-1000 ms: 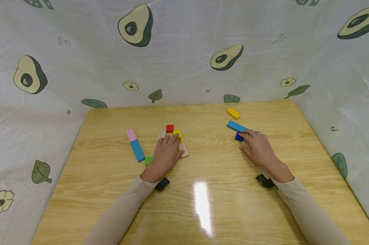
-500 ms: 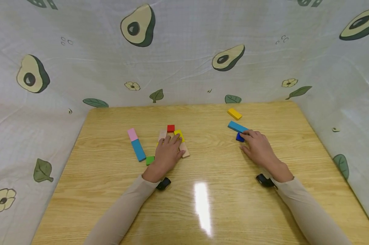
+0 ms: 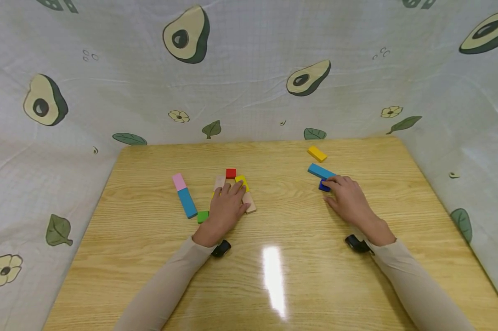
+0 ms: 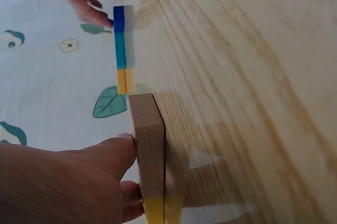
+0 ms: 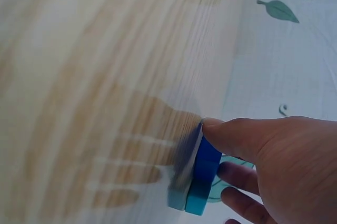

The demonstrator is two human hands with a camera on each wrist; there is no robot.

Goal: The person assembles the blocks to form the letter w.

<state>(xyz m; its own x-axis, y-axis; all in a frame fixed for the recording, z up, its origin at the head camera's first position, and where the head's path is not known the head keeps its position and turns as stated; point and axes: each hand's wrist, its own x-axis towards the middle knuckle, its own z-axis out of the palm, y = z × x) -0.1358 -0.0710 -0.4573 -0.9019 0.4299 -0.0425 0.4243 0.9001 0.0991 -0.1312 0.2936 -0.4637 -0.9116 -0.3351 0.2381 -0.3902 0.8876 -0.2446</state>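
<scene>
In the head view my left hand (image 3: 224, 210) rests on a group of blocks, fingers touching a yellow block (image 3: 241, 180). Its thumb is against a natural wood block (image 3: 249, 202), which stands large in the left wrist view. Another pale block (image 3: 219, 182) and a sliver of yellow show beside the fingers; the palm hides the rest. My right hand (image 3: 348, 200) touches a dark blue block (image 3: 324, 185) with its fingertips, the thumb lying a little apart from it. Against the dark blue block sits a long light blue block (image 3: 321, 171), its near end partly covered by the fingers.
A red block (image 3: 230, 174) lies beyond the left hand. To the left are a pink block (image 3: 179, 181), a blue block (image 3: 187, 202) and a green block (image 3: 202, 217). An orange block (image 3: 317, 154) lies far right. Patterned cloth (image 3: 249, 69) borders the wooden table (image 3: 298, 280).
The whole head view has shifted slightly. Both hands keep their places on the blocks, and no block has visibly moved.
</scene>
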